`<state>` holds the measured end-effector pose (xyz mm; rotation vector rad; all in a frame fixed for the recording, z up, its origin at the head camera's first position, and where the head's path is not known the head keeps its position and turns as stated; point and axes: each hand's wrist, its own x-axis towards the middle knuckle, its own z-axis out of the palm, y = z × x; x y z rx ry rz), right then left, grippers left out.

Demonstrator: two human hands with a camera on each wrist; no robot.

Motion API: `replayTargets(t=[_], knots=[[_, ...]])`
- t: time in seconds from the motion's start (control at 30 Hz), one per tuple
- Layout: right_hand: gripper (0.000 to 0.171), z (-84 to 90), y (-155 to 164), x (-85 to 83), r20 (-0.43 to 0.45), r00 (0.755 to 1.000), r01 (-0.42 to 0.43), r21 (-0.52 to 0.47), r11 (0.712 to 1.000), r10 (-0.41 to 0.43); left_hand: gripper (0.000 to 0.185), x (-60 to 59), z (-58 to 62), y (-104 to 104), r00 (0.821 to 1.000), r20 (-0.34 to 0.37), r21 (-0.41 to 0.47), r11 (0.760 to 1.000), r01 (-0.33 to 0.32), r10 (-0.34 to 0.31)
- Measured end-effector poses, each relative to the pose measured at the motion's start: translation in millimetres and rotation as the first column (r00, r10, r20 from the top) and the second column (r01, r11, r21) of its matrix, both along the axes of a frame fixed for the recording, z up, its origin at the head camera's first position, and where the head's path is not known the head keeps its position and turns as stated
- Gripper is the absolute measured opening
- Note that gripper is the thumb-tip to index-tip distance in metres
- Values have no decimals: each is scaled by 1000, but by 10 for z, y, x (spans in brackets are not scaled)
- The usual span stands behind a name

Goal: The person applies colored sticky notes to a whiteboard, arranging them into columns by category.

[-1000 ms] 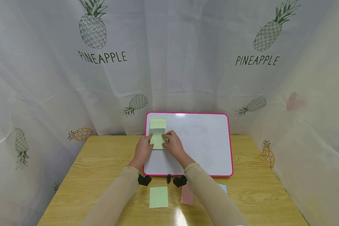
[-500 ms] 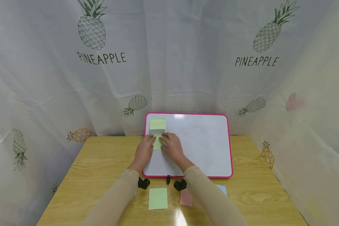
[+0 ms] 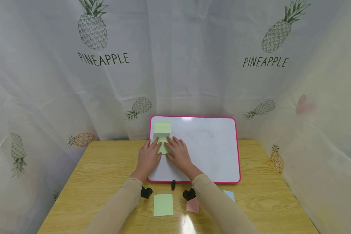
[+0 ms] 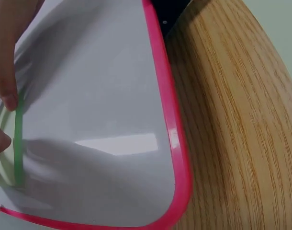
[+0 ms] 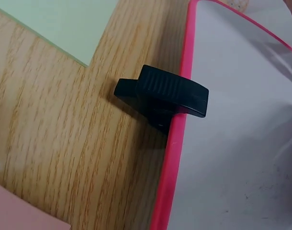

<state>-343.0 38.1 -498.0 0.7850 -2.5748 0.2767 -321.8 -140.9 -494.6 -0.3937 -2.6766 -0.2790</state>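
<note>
A whiteboard [image 3: 207, 149] with a pink rim leans at the back of the table. Two light green sticky notes are on its left side, one above the other. The upper sticky note [image 3: 162, 127] has its lower edge lifted off the board. On the lower sticky note [image 3: 163, 150], my left hand [image 3: 147, 159] rests its spread fingers at the left side. My right hand [image 3: 179, 156] lies with fingers spread on the right side of that same note. In the left wrist view, fingertips press the lower sticky note [image 4: 17, 163] near its bottom edge.
A black clip [image 3: 173, 185] grips the board's bottom rim. In front of the board lie a green sticky note pad [image 3: 163, 204], a pink pad [image 3: 192, 205] and a blue pad [image 3: 229, 195], the last two partly behind my right sleeve. A pineapple-print curtain [image 3: 181, 65] hangs behind.
Both hands have gone from pinching the lower note's side edges to lying on it with fingers spread flat. The upper note has stayed in place.
</note>
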Motion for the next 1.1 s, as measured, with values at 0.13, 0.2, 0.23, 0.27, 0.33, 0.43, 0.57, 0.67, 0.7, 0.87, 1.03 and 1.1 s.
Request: replayTargets(t=[0.13, 0.2, 0.23, 0.27, 0.33, 0.43, 0.57, 0.67, 0.7, 0.87, 1.03, 1.1], knots=[[50, 4, 25, 23, -7, 1000, 1, -8, 1000, -1, 51, 7, -11, -19, 999, 37, -1, 1000, -12, 12], [50, -2, 40, 25, -8, 1000, 0, -10, 1000, 0, 52, 13, -15, -31, 998, 54, 0, 1000, -18, 18], [50, -10, 47, 22, -10, 1000, 0, -10, 1000, 0, 53, 15, -17, -37, 998, 66, 1, 1000, -23, 23], [50, -17, 56, 20, -8, 1000, 1, -10, 1000, -1, 54, 18, -17, -43, 997, 72, 7, 1000, -25, 24], [51, -31, 73, 17, 0, 1000, 2, -12, 1000, -2, 54, 23, -18, -53, 996, 88, 16, 999, -28, 27], [50, -43, 103, 21, 8, 1000, 3, -23, 1000, -3, 55, 32, -17, -64, 994, 110, 36, 999, -31, 27], [50, -42, 141, 43, 19, 1000, 10, -39, 999, -9, 55, 45, -19, -71, 991, 133, 54, 998, -37, 30], [50, -36, 155, 60, 39, 999, 16, -52, 999, -14, 55, 65, -16, -74, 992, 124, 62, 997, -44, 36], [50, -32, 157, 68, 48, 999, 17, -64, 998, -14, 54, 75, -13, -74, 993, 116, 63, 997, -45, 37], [48, -11, 173, 133, 61, 998, 4, -157, 988, 6, 54, 148, 4, -72, 994, 101, 69, 997, -46, 39], [44, 10, 191, 225, 49, 997, -46, -246, 968, 60, 55, 231, 13, -76, 994, 102, 68, 997, -38, 31], [43, 12, 198, 263, 52, 995, -65, -279, 958, 82, 55, 265, 12, -78, 994, 104, 68, 997, -32, 25]])
